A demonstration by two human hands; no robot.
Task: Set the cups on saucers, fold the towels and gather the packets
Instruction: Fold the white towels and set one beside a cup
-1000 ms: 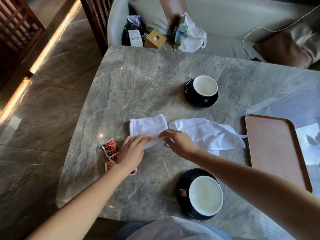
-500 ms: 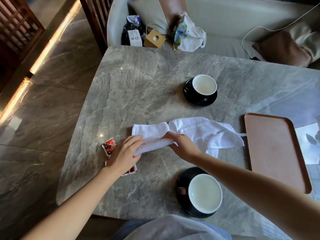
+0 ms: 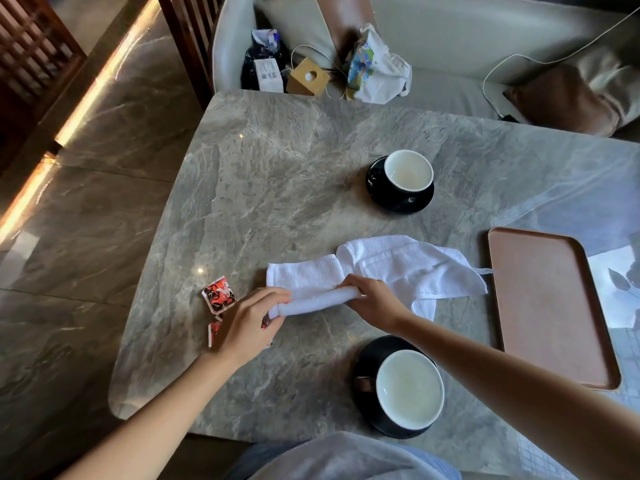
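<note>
A small white towel [image 3: 304, 277] lies in the middle of the marble table [image 3: 277, 188], its near edge rolled up. My left hand [image 3: 247, 323] grips the roll's left end, and my right hand [image 3: 375, 301] grips its right end. A second white towel [image 3: 412, 265] lies crumpled just to the right. Red and black packets [image 3: 219, 294] sit by my left hand, some hidden under it. One black cup [image 3: 408, 173] stands on a black saucer [image 3: 398, 202] at the back. Another black cup [image 3: 408, 393] on its saucer [image 3: 367, 355] is near me.
A brown tray [image 3: 547, 306] lies at the table's right side. Behind the table a sofa [image 3: 450, 39] holds a bag, a small wooden box [image 3: 308, 77], a cable and cushions. The table's left edge drops to a marble floor.
Both hands have rolled the small towel's near edge away from me into a tighter roll, and the towel now shows less flat area. One more packet is uncovered by my left hand.
</note>
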